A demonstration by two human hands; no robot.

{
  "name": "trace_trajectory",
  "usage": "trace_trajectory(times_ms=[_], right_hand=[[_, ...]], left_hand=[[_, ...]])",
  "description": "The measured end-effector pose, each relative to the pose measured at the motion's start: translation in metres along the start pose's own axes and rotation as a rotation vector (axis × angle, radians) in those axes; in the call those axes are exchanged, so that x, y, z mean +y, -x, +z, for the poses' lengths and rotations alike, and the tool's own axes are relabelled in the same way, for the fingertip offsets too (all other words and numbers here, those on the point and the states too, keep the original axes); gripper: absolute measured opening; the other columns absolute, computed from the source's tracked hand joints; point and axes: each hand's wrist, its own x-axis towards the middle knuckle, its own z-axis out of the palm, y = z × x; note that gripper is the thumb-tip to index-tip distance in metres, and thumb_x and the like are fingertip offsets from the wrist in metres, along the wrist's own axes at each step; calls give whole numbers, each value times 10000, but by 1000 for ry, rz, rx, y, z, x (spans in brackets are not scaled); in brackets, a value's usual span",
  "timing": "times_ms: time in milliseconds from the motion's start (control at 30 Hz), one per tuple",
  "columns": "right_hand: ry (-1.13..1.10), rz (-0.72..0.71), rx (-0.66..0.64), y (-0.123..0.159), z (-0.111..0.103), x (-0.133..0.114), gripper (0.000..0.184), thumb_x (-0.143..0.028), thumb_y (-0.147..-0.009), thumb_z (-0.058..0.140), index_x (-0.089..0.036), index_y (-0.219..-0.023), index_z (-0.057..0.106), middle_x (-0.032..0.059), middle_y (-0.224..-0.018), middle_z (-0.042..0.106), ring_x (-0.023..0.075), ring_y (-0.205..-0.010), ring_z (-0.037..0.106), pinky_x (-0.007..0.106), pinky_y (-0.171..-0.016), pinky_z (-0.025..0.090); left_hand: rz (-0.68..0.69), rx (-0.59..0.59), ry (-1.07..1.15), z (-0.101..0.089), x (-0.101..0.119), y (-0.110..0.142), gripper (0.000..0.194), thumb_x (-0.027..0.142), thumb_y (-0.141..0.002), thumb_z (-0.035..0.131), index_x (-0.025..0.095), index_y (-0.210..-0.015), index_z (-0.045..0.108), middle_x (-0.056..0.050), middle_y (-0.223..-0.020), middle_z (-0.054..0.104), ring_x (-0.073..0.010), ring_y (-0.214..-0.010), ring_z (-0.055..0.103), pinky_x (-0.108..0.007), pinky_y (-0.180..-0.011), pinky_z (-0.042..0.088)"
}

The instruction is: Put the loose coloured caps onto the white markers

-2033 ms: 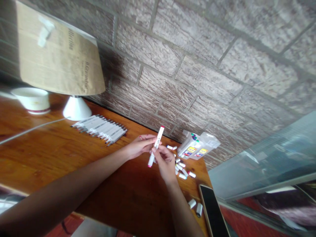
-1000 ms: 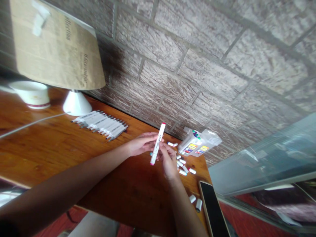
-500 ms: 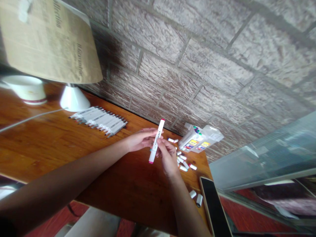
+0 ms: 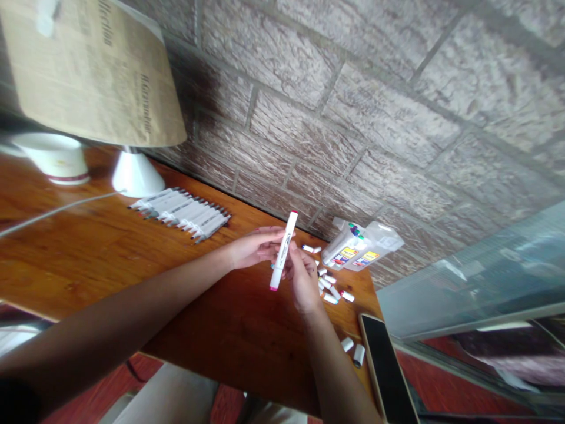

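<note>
A capped marker [image 4: 283, 251] is clamped by the right hand [image 4: 304, 281], hold by the left hand [image 4: 249, 249] unclear, leftward pens [image 4: 183, 214] seemingly uncapped.

Left of your hands [image 4: 304, 285], a lamp [image 4: 101, 76] is standing near a cup [image 4: 60, 162]; right of them, a phone [image 4: 386, 368] is lying.

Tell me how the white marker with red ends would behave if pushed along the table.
The marker looks straight and hard-sided, so it is probably stiff. Being slim, it is likely light and easily nudged. It may swivel, being long; rolling is uncertain, as its cross-section isn't clear.
</note>
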Motion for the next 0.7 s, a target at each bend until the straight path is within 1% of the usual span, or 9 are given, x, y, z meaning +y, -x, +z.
trace_trajectory(times_ms=[100, 200, 367, 533, 700], right_hand=[[-11, 3, 4, 0, 0, 2, 541, -684, -805, 658, -157, -831, 774, 35, -641, 686, 96, -516, 523, 224, -490, 363], [-14, 14, 15, -1, 0, 2, 553, -697, -787, 667, -157, -830, 778, 38, -641, 691, 98, -515, 530, 221, -492, 362], [-21, 31, 39, -1, 1, 1, 549, -701, -763, 688, -162, -811, 780, 27, -625, 684, 89, -499, 508, 221, -497, 369], [-70, 48, 38, 0, 2, 1, 517, -679, -750, 716, -171, -820, 780, 31, -692, 716, 87, -512, 517, 229, -495, 376], [-72, 48, 13, 1, 2, 0, 510, -664, -782, 694, -164, -834, 777, 33, -668, 699, 99, -550, 551, 228, -508, 386]], left_hand=[[-16, -8, 9, 0, 0, 1, 423, 420, -730, 858, 123, -996, 717, 49, -474, 490, -124, -521, 579, -231, -573, 487], [-8, -17, 20, 0, 1, 1, 368, 393, -763, 835, 116, -974, 716, 48, -448, 465, -135, -522, 577, -226, -552, 466], [2, -20, 32, 3, 2, 1, 375, 387, -734, 853, 118, -952, 707, 66, -461, 461, -93, -442, 477, -220, -511, 442], [1, -12, 18, 5, 2, 1, 401, 393, -718, 860, 120, -962, 696, 72, -484, 466, -86, -433, 459, -224, -495, 444], [10, -14, 18, 4, 1, 0, 323, 360, -763, 822, 113, -920, 685, 79, -513, 463, -39, -388, 336, -220, -464, 433]])
